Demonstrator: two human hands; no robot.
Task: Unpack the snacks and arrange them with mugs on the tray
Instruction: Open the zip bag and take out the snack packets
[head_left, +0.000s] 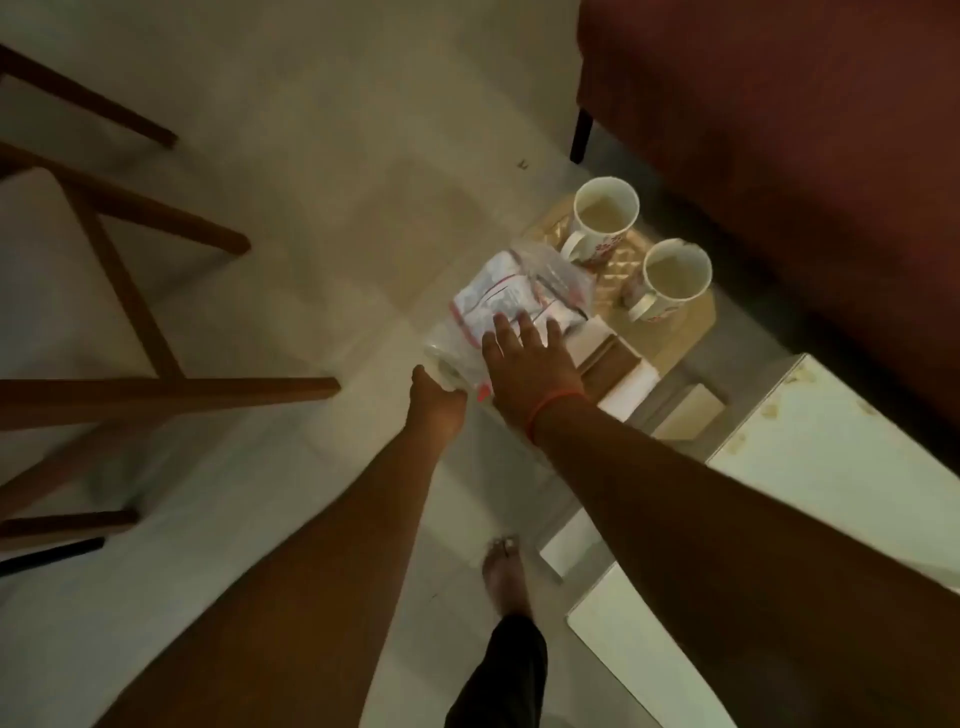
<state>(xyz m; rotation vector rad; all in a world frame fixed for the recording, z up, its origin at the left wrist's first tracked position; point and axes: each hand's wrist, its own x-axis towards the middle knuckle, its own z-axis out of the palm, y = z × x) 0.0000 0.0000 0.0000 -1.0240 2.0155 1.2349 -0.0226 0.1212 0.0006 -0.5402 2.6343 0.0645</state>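
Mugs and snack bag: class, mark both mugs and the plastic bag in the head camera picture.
far mug (605, 208), head view, on the pale liquid inside its rim
near mug (677, 275), head view, on the liquid inside its rim
plastic bag (501, 296), head view, on the white packet showing through it

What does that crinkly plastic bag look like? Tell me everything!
The plastic bag is clear and crumpled, with a red strip along its edge and pale packets inside. It lies beside the two mugs, partly over the gold tray. The left hand grips its near corner; the right hand lies flat, fingers spread, on it.
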